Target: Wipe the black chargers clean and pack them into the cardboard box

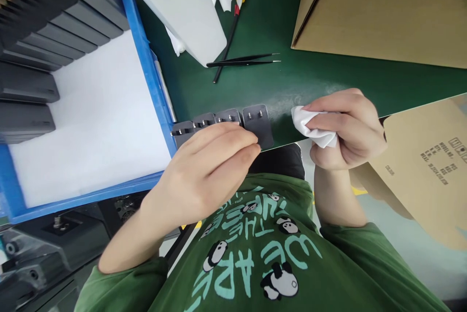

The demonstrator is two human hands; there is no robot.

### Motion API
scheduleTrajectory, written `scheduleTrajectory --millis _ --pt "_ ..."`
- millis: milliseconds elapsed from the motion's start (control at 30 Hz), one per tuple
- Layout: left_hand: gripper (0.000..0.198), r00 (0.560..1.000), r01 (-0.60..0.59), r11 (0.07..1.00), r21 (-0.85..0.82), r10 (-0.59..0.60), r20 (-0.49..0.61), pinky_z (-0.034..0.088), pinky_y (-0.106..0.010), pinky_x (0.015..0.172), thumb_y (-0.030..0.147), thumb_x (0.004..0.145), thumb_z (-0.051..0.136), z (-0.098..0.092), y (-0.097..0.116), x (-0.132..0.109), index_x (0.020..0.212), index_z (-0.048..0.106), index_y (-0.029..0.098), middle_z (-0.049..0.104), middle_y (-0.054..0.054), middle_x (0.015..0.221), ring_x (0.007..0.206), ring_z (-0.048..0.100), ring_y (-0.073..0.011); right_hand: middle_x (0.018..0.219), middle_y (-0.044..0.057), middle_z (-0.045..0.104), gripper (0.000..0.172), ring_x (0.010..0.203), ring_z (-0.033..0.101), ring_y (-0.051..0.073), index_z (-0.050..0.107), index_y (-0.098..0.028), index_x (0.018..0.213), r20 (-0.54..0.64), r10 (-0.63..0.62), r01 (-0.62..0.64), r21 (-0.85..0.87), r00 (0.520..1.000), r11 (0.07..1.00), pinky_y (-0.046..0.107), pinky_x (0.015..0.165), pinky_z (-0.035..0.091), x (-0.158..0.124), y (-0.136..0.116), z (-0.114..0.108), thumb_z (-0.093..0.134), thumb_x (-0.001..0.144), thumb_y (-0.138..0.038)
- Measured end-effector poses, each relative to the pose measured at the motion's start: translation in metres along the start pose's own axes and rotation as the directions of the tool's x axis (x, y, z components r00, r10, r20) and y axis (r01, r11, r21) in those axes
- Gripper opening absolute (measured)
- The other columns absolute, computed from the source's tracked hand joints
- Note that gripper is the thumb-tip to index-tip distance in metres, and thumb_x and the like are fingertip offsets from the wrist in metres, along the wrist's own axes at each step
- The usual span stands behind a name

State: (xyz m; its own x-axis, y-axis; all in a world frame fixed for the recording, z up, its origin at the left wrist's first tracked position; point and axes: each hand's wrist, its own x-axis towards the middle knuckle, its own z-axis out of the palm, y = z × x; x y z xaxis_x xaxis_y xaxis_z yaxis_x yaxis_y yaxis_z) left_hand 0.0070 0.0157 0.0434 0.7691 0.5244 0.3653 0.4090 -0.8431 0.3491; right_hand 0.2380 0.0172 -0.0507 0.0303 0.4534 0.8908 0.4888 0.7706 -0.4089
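Head view: four dark grey two-pin plug adapters point(257, 124) stand side by side near the centre of the frame, on the green work table point(277, 78), close to its near edge. Their row has its long axis from left to right, and it rises a little toward the right. The rightmost adapter is slightly apart from the others; its own long axis goes from top to bottom of the frame, with the lower end leaning a little to the right. Its two metal pins are near the upper end and stick out from the face which is turned up.

The left hand point(204, 171), left of centre, has its fingers drawn close together and covers the lower parts of the row. Its fingertips are over the rightmost adapter, but I cannot tell if they grip something.

The right hand point(343, 129), right of centre, pinches a bunched white cloth point(314, 129) firmly between thumb and fingers. A loose end of the cloth points to the left.

At the upper centre lie black tweezers point(244, 62), with tips to the right. A blue-rimmed tray point(153, 93) at the left contains more dark grey adapters point(87, 15).
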Motion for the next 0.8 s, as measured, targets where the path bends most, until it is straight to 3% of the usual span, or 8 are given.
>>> scheduleTrajectory --millis 233,633,800 --pt "0.013 0.999 0.045 0.997 0.064 -0.046 0.018 0.062 -0.040 0.089 0.003 0.083 0.069 0.003 0.009 0.010 0.096 0.068 0.008 0.074 -0.013 0.100 0.095 0.069 -0.0246 0.085 0.001 0.067 0.017 0.067 0.062 0.011 0.063 -0.016 0.078 0.020 0.018 -0.017 -0.022 1.000 1.000 0.027 0.059 0.047 0.000 0.000 0.000 0.048 0.083 -0.009" --pt "0.020 0.992 -0.101 0.987 0.127 0.110 -0.068 0.062 -0.040 0.095 0.007 0.072 0.083 0.007 0.011 -0.010 0.089 0.071 0.005 0.077 -0.013 0.098 0.097 0.074 -0.0259 0.083 0.002 0.066 0.020 0.066 0.062 0.011 0.063 -0.017 0.078 -0.004 0.033 -0.034 -0.036 0.999 0.999 0.028 0.059 0.045 -0.002 -0.001 0.000 0.046 0.082 -0.009" --pt "0.012 0.995 -0.096 0.992 0.081 0.099 -0.031 0.062 -0.037 0.094 0.013 0.079 0.080 0.008 0.017 -0.014 0.083 0.069 0.010 0.078 -0.007 0.089 0.092 0.075 -0.0215 0.081 0.004 0.067 0.016 0.066 0.063 0.011 0.064 -0.014 0.076 -0.014 0.019 -0.019 -0.007 1.000 1.000 0.028 0.058 0.045 0.000 -0.001 0.001 0.050 0.079 -0.007"
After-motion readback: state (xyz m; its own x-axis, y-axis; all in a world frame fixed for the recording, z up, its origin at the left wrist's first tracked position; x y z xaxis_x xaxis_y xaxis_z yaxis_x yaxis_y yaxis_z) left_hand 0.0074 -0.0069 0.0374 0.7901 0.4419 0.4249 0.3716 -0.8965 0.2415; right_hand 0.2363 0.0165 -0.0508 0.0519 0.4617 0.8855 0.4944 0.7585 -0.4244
